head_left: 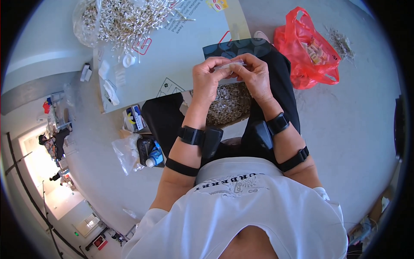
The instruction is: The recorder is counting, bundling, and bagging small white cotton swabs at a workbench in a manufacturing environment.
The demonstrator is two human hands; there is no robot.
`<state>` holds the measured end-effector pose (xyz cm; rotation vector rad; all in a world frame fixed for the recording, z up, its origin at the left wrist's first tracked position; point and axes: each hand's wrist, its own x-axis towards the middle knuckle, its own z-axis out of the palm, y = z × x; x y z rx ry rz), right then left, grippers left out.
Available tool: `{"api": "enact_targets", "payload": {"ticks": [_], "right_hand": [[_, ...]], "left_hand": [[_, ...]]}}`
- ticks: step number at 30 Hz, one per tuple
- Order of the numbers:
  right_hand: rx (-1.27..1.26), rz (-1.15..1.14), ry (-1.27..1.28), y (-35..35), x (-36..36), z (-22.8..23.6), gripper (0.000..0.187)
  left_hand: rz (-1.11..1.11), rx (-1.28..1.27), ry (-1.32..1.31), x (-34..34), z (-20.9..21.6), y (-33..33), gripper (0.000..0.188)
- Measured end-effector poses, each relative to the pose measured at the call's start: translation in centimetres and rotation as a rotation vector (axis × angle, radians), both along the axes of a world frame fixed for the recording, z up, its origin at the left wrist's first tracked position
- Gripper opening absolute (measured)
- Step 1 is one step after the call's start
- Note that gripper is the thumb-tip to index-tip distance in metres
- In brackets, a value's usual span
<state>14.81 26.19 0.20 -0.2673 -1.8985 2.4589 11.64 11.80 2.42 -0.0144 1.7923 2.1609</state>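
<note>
Just beyond my lap, my left hand (208,74) and my right hand (254,77) meet, thumbs and fingers pinched together. Between them is a small whitish, partly see-through piece that looks like thin plastic (229,65); the fingers cover much of it. Under my wrists, between my dark-clad legs, sits an open carton holding a mass of small pale, thin parts (228,105). Behind my hands lies a dark see-through sheet with round shapes (215,48), at the edge of a pale printed board (172,56).
A heap of small white-tipped sticks (129,21) spills from a clear bag at the board's far left, near a white round cap (128,60). A red plastic bag of small packets (315,52) stands on the right floor. A blue-and-white bottle (154,156) is at left.
</note>
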Motion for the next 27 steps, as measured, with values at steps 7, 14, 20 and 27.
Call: {"api": "enact_targets", "payload": {"ticks": [7, 14, 20, 27], "right_hand": [[-0.011, -0.042, 0.044, 0.1, -0.1, -0.2, 0.009], [-0.026, -0.021, 0.067, 0.5, 0.0, 0.2, 0.010], [-0.081, 0.004, 0.086, 0.4, 0.2, 0.2, 0.011], [-0.132, -0.060, 0.073, 0.7, -0.2, -0.2, 0.013]], "left_hand": [[0.037, 0.079, 0.009, -0.4, -0.6, 0.3, 0.010], [0.002, 0.075, 0.042, -1.1, -0.5, 0.1, 0.011], [-0.003, 0.013, 0.102, -0.9, -0.8, -0.1, 0.013], [-0.037, -0.206, 0.192, -0.9, 0.0, 0.0, 0.017]]}}
